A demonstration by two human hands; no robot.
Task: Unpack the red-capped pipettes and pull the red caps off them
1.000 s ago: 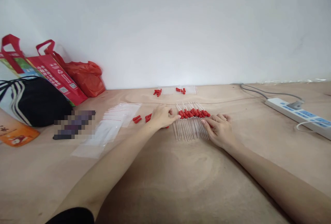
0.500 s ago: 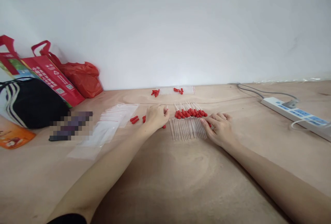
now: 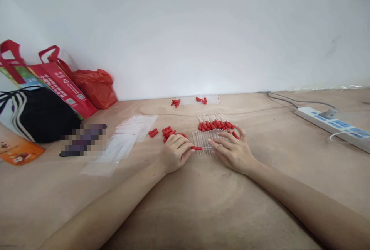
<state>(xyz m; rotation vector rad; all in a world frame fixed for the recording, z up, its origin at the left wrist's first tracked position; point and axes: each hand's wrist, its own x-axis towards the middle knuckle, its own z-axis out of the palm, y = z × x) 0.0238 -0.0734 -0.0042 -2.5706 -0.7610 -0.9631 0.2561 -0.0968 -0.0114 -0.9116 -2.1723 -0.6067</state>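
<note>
My left hand pinches a red rubber bulb in front of the loose pile. The bulb meets the end of a thin glass dropper tube, held level in the fingers of my right hand. How far the tube sits inside the bulb I cannot tell. Under and behind them lies a row of bare glass tubes, partly covered by my right hand. Beyond that row are several droppers with red bulbs, their glass ends pointing at the wall. Loose red bulbs lie behind my left hand.
Clear zip bags lie overlapped on the left, near a blurred dark object. Bags, including a black drawstring bag, stand at the far left. A filled clear bag lies by the wall. A power strip is at the right.
My left hand has come nearer and turned, now with a red bulb showing. My right hand has moved left from the end of the row and holds a glass tube against that bulb.
</note>
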